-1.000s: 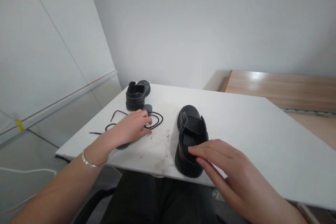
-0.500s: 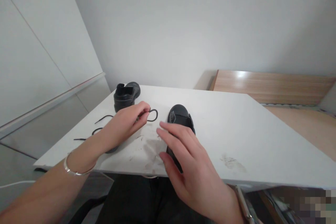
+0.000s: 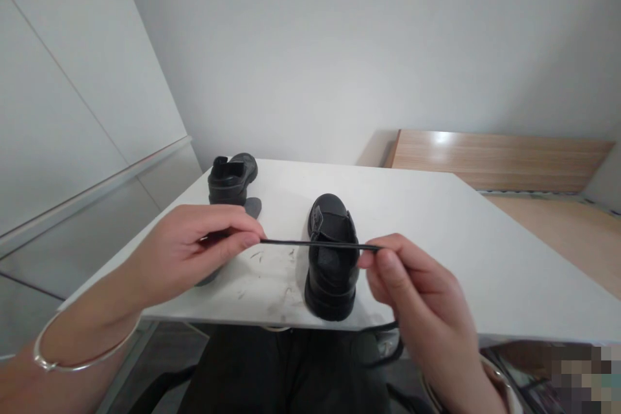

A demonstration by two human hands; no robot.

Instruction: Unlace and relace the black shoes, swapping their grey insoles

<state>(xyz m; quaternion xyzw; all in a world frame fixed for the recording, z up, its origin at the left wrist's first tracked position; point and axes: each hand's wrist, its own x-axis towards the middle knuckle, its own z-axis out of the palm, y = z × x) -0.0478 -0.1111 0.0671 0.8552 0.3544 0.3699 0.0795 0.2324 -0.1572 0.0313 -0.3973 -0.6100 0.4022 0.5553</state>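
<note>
A black shoelace (image 3: 310,244) is stretched taut and level between my two hands, above the white table (image 3: 436,239). My left hand (image 3: 189,252) pinches its left end with a closed grip. My right hand (image 3: 417,297) pinches the right part, and the rest of the lace hangs down below that hand past the table edge. Right behind the lace stands a black shoe (image 3: 332,255) near the table's front edge, heel towards me. A second black shoe (image 3: 231,178) stands at the far left of the table.
A dark grey insole (image 3: 250,207) lies beside the far shoe, partly hidden by my left hand. Scuff marks dirty the tabletop near the front. White cabinet panels rise on the left, and a wooden desk (image 3: 499,158) adjoins at the back right.
My left hand lifted the lace off the table. My right hand left the near shoe and took hold of the lace, which the two hands have pulled straight between them.
</note>
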